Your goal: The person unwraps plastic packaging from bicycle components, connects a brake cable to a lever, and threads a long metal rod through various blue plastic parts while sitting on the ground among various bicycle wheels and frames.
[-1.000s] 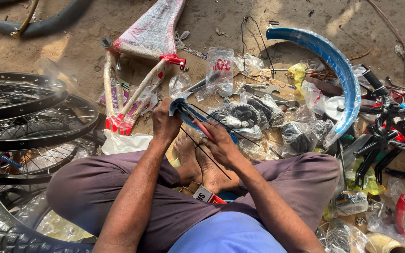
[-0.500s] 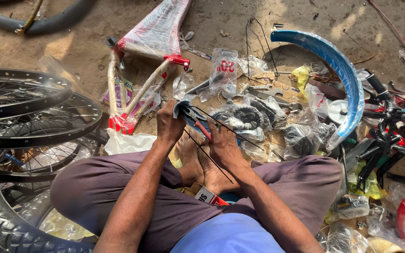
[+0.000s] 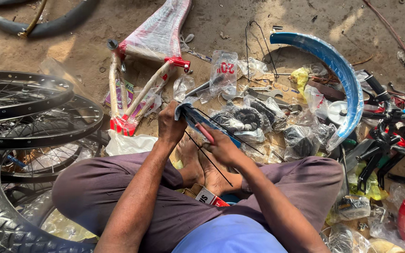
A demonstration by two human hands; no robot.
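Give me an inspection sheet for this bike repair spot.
Surface: bare sandy ground.
Job's things: blue plastic-wrapped mudguard piece with thin stay wires.
Clutter: curved blue mudguard, wrapped red-and-cream bicycle frame, spoked wheels, knobbly black tyre, clear parts bags.
Hands: left hand grips the piece; right hand pinches a small red tool.
Cables: thin black wire loop.
Surroundings: black handlebar parts.

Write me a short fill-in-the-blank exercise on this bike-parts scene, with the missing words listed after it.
1. The left hand grips the end of a plastic-wrapped ____ mudguard piece.
2. The right hand holds a small tool with a ____ handle.
3. The spoked wheels lie stacked on the person's ____ side.
4. The long curved mudguard on the ground is ____.

Missing words: blue; red; left; blue
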